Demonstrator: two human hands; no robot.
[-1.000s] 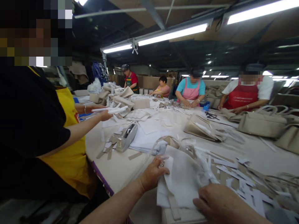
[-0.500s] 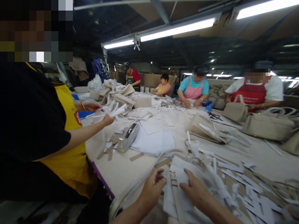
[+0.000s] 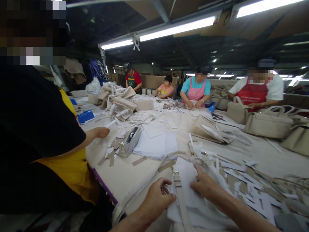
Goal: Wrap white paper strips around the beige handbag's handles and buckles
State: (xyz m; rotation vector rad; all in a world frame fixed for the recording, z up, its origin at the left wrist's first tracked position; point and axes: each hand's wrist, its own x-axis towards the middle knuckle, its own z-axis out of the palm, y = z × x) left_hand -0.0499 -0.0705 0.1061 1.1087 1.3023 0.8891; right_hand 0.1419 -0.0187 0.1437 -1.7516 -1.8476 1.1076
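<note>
Beige strap with gold buckle (image 3: pixel 180 196), lying across a white paper sheet (image 3: pixel 190 193) at the cream table's (image 3: pixel 125 175) near edge. Left hand (image 3: pixel 156 201) pinched on the sheet's edge beside the strap; right hand (image 3: pixel 205 186) spread flat on it, apart. Grey tape dispenser (image 3: pixel 129 144) behind.

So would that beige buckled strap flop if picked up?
Probably floppy: the beige strap lies flat, following the white sheets beneath it. Likely light, though its metal buckle end would probably hang lowest. Unlikely to roll.
</note>
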